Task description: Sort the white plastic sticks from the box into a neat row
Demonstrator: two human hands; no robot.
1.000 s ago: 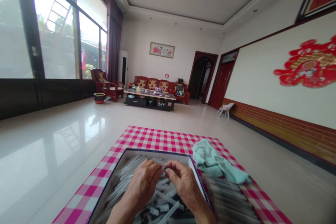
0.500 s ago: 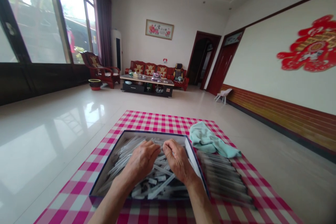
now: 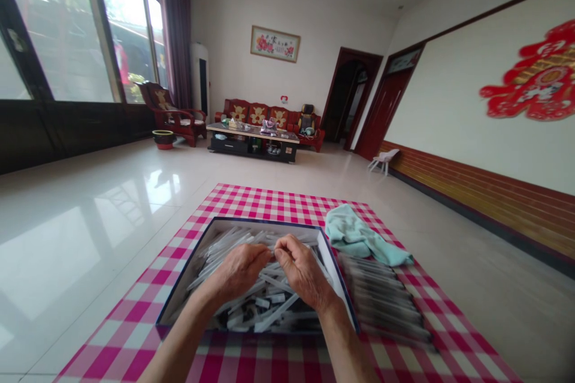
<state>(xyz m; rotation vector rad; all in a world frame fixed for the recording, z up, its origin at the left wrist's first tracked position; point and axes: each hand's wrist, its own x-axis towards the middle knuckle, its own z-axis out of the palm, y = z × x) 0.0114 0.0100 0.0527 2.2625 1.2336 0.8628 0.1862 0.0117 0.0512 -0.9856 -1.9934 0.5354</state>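
Observation:
My left hand (image 3: pixel 242 268) and my right hand (image 3: pixel 302 270) meet fingertip to fingertip above a shallow box (image 3: pixel 331 263) with a dark blue rim. Both are closed in a pinch; whatever lies between the fingers is too small and too covered to make out. Under them the box holds many translucent plastic tubes (image 3: pixel 281 313), with short white pieces and small black parts among them. Right of the box lies a row of clear, pen-like sticks (image 3: pixel 386 299) with dark ends, blurred in this view.
A pink and white checked cloth (image 3: pixel 135 311) covers the table. The crumpled mint-green towel (image 3: pixel 354 230) lies behind the row of sticks. Across the tiled floor stand a low coffee table (image 3: pixel 251 142), a red wooden sofa and a small pale chair (image 3: pixel 383 160).
My left hand has turned a little and flattened, and its fingertips now sit closer to the right hand's. The whole view has shifted slightly. The box and towel stay in place.

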